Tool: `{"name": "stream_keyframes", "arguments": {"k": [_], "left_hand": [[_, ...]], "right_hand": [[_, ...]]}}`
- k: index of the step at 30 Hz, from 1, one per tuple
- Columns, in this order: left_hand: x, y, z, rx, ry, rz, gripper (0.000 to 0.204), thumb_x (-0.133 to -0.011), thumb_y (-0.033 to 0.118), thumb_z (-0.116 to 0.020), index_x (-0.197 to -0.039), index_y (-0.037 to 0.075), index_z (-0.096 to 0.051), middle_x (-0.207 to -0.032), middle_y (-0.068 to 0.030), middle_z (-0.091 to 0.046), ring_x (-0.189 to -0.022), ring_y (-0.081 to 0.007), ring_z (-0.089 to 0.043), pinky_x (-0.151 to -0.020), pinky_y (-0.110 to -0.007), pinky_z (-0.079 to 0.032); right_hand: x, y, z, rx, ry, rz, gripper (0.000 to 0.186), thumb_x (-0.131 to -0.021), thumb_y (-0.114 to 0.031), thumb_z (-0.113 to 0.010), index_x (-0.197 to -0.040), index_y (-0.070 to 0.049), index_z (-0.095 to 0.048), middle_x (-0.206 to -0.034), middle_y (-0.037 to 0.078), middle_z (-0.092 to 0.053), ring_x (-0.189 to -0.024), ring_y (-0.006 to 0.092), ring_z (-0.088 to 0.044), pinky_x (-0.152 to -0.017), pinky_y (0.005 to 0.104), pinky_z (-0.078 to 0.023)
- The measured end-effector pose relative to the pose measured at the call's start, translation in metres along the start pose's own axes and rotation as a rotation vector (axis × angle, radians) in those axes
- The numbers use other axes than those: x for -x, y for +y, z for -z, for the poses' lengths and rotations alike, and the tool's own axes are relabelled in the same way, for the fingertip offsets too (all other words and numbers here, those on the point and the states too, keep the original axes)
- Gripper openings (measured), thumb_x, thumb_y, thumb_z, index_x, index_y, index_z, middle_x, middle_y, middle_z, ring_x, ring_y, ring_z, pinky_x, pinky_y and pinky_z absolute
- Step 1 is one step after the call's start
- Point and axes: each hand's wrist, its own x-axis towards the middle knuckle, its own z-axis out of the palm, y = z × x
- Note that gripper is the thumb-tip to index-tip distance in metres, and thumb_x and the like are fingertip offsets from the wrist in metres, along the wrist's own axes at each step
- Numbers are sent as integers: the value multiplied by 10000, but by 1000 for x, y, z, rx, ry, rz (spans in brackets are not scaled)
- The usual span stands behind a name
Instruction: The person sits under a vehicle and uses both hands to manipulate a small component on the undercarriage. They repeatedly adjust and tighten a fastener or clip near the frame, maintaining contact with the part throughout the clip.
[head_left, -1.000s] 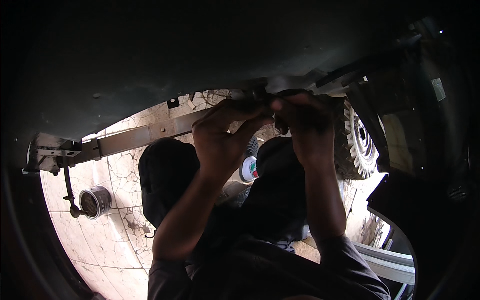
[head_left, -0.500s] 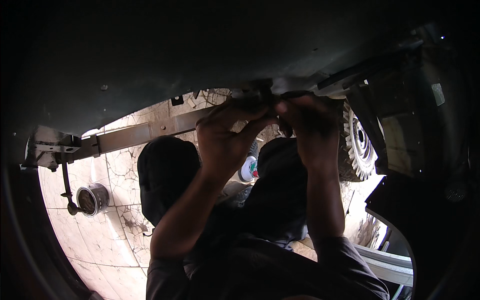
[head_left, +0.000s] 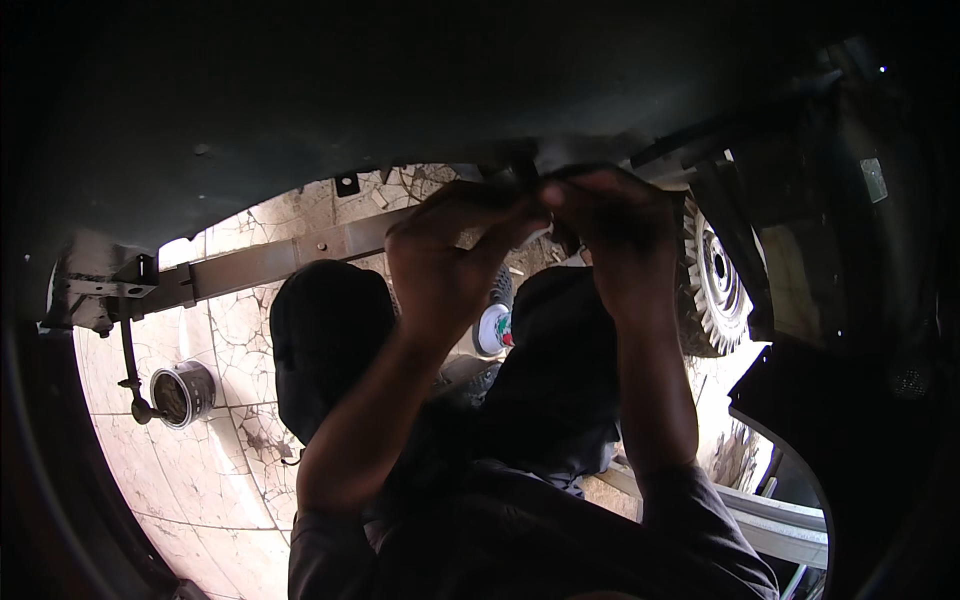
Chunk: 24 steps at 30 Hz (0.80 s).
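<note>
Both of my hands are raised close together beneath a dark, curved metal panel (head_left: 330, 110). My left hand (head_left: 445, 255) is closed in a pinch, thumb and fingers meeting by a small dark part (head_left: 522, 168) that hangs under the panel. My right hand (head_left: 622, 215) presses its thumb and bent fingers together at the same spot from the right. Deep shadow hides what lies between the fingertips, and I cannot tell its kind.
A metal crossbar (head_left: 290, 258) runs to a bracket (head_left: 105, 280) with a hanging rod (head_left: 130, 350). An open tin (head_left: 183, 394) stands on the cracked tile floor (head_left: 200, 490). A wheel with a knobbly tyre (head_left: 718, 265) is at right. My bent knees (head_left: 335, 340) are below my hands.
The view has shifted slightly, so the panel and crossbar appear a little higher. My hands remain together at the same dark part, with only small finger movement.
</note>
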Motion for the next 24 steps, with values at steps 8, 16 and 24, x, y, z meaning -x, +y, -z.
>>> {"name": "stream_keyframes", "arguments": {"k": [8,16,24], "left_hand": [[1,-3,1,20,9,-49,181,-737,21,-815,-899,39,-735,-937,-92,-735,-845,-162,-714,-729,-263,-574],[1,-3,-4,49,46,-75,143,-730,-35,-801,-854,7,-745,-827,-78,-727,-730,-116,-676,-663,-240,-523],[-2,-12,-1,73,14,-106,170,-743,29,-812,-897,43,-742,-903,-87,-734,-842,-150,-713,-744,-256,-568]], "right_hand": [[-7,6,-2,14,-28,37,148,-839,-123,-755,-901,7,-722,-721,57,-697,-600,62,-613,-518,197,-452],[4,0,5,219,-19,53,168,-849,-146,-745,-887,15,-713,-760,69,-707,-640,82,-649,-546,212,-488],[-7,10,2,81,-35,112,178,-863,-165,-726,-891,10,-722,-775,64,-710,-619,78,-638,-532,215,-476]]}}
